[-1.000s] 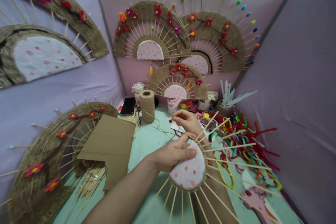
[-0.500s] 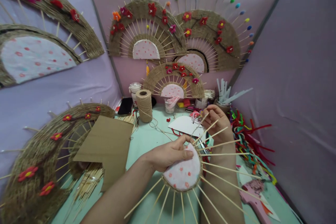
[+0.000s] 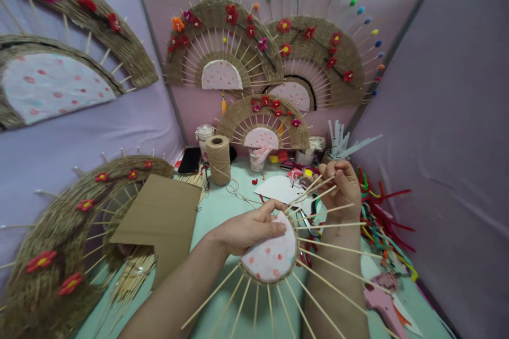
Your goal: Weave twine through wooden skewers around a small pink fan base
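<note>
My left hand (image 3: 248,230) grips a small fan frame (image 3: 270,257): a pink spotted half-disc with a thin jute rim and several bamboo sticks radiating out. Its thumb presses on the disc's face. My right hand (image 3: 342,188) is behind the upper sticks, fingers pinched on a thin jute string that I can barely see among the sticks. A strand of string lies on the table and leads back to the jute spool (image 3: 218,160) standing upright at the back of the table.
Finished woven fans (image 3: 238,42) with felt flowers hang on the purple partitions and lean at left (image 3: 75,233). A cardboard piece (image 3: 163,222) and loose sticks lie left. Coloured pipe cleaners (image 3: 382,217), a stick jar (image 3: 338,148), cups and a phone (image 3: 191,160) crowd the back and right.
My right hand moved from above the frame's centre to the right and further behind the upper sticks, drawing the string along. The frame in my left hand shifted slightly left and lower.
</note>
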The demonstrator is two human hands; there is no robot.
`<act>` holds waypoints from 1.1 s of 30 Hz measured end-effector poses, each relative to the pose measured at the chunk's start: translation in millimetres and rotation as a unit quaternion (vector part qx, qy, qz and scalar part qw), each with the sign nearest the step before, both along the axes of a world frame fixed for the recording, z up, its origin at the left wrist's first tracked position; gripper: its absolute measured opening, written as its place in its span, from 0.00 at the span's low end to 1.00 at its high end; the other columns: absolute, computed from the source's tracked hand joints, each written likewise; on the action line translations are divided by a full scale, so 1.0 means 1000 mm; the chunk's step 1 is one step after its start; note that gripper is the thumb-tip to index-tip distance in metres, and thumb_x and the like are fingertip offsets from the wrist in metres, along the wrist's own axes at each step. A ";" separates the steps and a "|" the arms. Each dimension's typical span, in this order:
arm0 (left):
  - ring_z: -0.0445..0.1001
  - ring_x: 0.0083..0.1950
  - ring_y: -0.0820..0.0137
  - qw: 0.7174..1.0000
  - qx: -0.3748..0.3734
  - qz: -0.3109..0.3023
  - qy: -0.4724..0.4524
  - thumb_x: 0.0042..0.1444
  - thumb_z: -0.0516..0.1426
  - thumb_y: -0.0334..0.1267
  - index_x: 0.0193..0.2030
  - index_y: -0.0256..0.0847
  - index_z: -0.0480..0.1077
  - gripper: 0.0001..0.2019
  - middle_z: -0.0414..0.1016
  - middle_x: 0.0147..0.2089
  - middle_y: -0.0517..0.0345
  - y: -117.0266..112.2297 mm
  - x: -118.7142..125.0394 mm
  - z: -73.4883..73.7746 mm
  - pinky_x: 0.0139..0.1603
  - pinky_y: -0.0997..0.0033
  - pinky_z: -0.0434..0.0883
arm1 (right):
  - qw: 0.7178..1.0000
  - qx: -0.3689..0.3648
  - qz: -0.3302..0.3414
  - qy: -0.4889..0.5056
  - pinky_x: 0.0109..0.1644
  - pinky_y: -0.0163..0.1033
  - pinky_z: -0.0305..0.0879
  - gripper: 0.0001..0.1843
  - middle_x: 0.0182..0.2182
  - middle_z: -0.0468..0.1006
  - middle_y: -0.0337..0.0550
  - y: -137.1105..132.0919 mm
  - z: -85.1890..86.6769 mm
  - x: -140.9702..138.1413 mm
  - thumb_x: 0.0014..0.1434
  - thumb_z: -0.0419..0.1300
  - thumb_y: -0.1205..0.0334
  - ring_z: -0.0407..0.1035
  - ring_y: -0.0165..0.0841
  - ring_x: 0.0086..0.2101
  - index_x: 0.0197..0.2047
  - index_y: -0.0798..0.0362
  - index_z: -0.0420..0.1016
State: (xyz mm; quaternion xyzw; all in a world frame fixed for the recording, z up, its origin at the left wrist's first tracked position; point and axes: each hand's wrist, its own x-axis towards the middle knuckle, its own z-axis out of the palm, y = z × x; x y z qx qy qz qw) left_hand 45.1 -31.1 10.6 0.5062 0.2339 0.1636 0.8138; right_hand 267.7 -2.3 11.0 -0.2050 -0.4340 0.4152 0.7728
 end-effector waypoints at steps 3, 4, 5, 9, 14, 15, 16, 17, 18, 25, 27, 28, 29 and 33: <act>0.62 0.17 0.81 0.997 0.064 0.010 0.031 0.53 0.58 0.49 0.48 0.44 0.53 0.23 0.64 0.26 0.68 0.000 -0.006 0.008 0.17 0.82 0.58 | 1.000 -0.012 -0.010 0.001 0.23 0.31 0.53 0.11 0.22 0.60 0.32 0.005 -0.001 -0.003 0.46 0.69 0.55 0.54 0.26 0.22 0.30 0.45 0.71; 0.61 0.17 0.81 0.995 0.091 0.016 0.042 0.55 0.57 0.49 0.48 0.45 0.52 0.21 0.64 0.26 0.69 0.000 -0.008 0.011 0.17 0.82 0.58 | 0.999 -0.030 -0.010 0.001 0.23 0.31 0.52 0.11 0.22 0.62 0.32 0.007 -0.003 -0.005 0.45 0.69 0.55 0.54 0.25 0.21 0.29 0.46 0.71; 0.61 0.18 0.81 0.991 0.120 0.026 0.050 0.56 0.55 0.48 0.48 0.45 0.52 0.19 0.63 0.27 0.69 -0.001 -0.011 0.015 0.17 0.82 0.58 | 0.998 -0.057 -0.009 -0.003 0.23 0.31 0.52 0.11 0.22 0.63 0.32 0.009 -0.005 -0.007 0.45 0.69 0.56 0.55 0.24 0.21 0.29 0.47 0.71; 0.63 0.25 0.79 0.967 0.221 0.103 0.076 0.60 0.52 0.45 0.49 0.46 0.51 0.15 0.64 0.31 0.66 -0.006 -0.020 0.028 0.23 0.80 0.59 | 0.975 -0.198 0.019 -0.101 0.23 0.31 0.52 0.11 0.21 0.69 0.32 0.018 -0.013 -0.020 0.43 0.69 0.59 0.57 0.24 0.20 0.30 0.50 0.72; 0.63 0.28 0.77 0.929 0.289 0.217 0.086 0.61 0.50 0.45 0.51 0.46 0.52 0.14 0.64 0.31 0.64 -0.007 -0.030 0.037 0.26 0.78 0.60 | 0.923 -0.248 0.119 -0.270 0.25 0.32 0.55 0.12 0.23 0.73 0.35 0.012 -0.012 -0.036 0.42 0.69 0.60 0.62 0.26 0.22 0.31 0.53 0.75; 0.63 0.28 0.77 0.923 0.295 0.235 0.080 0.61 0.50 0.44 0.52 0.46 0.52 0.15 0.64 0.31 0.65 -0.007 -0.031 0.038 0.26 0.79 0.60 | 0.916 -0.244 0.147 -0.282 0.26 0.32 0.57 0.12 0.25 0.73 0.37 0.010 -0.010 -0.037 0.43 0.69 0.60 0.63 0.27 0.24 0.31 0.53 0.75; 0.63 0.28 0.77 0.919 0.296 0.249 0.070 0.61 0.51 0.44 0.52 0.46 0.51 0.16 0.64 0.30 0.65 -0.006 -0.032 0.039 0.26 0.79 0.60 | 0.910 -0.240 0.172 -0.290 0.28 0.33 0.59 0.11 0.26 0.74 0.37 0.007 -0.008 -0.039 0.44 0.69 0.60 0.65 0.28 0.25 0.31 0.53 0.75; 0.63 0.28 0.77 0.917 0.295 0.261 0.056 0.61 0.51 0.44 0.53 0.47 0.50 0.16 0.65 0.30 0.65 -0.006 -0.032 0.039 0.26 0.79 0.60 | 0.906 -0.235 0.191 -0.295 0.29 0.34 0.60 0.10 0.27 0.74 0.38 0.005 -0.006 -0.040 0.46 0.68 0.60 0.66 0.29 0.26 0.31 0.53 0.75; 0.63 0.27 0.77 0.916 0.293 0.272 0.042 0.60 0.51 0.44 0.53 0.47 0.50 0.17 0.65 0.31 0.65 -0.005 -0.033 0.039 0.26 0.79 0.60 | 0.903 -0.230 0.204 -0.299 0.30 0.35 0.61 0.09 0.27 0.74 0.39 0.003 -0.005 -0.040 0.47 0.68 0.59 0.66 0.29 0.27 0.31 0.53 0.75; 0.64 0.26 0.79 0.910 0.291 0.295 -0.027 0.59 0.53 0.43 0.50 0.47 0.50 0.17 0.64 0.32 0.65 -0.004 -0.030 0.035 0.26 0.80 0.61 | 0.912 -0.219 0.162 -0.306 0.30 0.36 0.62 0.08 0.28 0.75 0.40 0.003 -0.006 -0.042 0.47 0.69 0.58 0.67 0.31 0.28 0.31 0.52 0.77; 0.63 0.26 0.79 0.907 0.290 0.303 -0.033 0.59 0.53 0.43 0.50 0.47 0.50 0.17 0.64 0.31 0.65 -0.003 -0.030 0.035 0.26 0.80 0.61 | 0.910 -0.225 0.174 -0.302 0.29 0.35 0.61 0.09 0.27 0.74 0.39 0.004 -0.006 -0.043 0.47 0.69 0.59 0.66 0.30 0.27 0.31 0.52 0.77; 0.63 0.26 0.79 0.906 0.289 0.307 -0.034 0.59 0.53 0.43 0.50 0.47 0.50 0.17 0.64 0.31 0.65 -0.003 -0.030 0.035 0.26 0.80 0.61 | 0.909 -0.228 0.182 -0.298 0.29 0.35 0.61 0.09 0.27 0.74 0.39 0.004 -0.006 -0.044 0.46 0.69 0.59 0.66 0.30 0.26 0.31 0.52 0.76; 0.63 0.26 0.79 0.905 0.288 0.310 -0.035 0.59 0.54 0.43 0.50 0.47 0.50 0.17 0.64 0.31 0.65 -0.002 -0.030 0.034 0.25 0.80 0.61 | 0.909 -0.231 0.188 -0.293 0.28 0.34 0.61 0.10 0.26 0.74 0.38 0.004 -0.006 -0.045 0.46 0.69 0.59 0.66 0.30 0.26 0.31 0.52 0.76; 0.62 0.24 0.79 0.907 0.282 0.310 -0.046 0.59 0.54 0.44 0.49 0.47 0.50 0.17 0.64 0.30 0.66 0.000 -0.031 0.033 0.24 0.80 0.60 | 0.916 -0.239 0.172 -0.271 0.26 0.33 0.57 0.09 0.25 0.74 0.37 0.004 -0.005 -0.047 0.46 0.68 0.59 0.64 0.27 0.23 0.30 0.52 0.75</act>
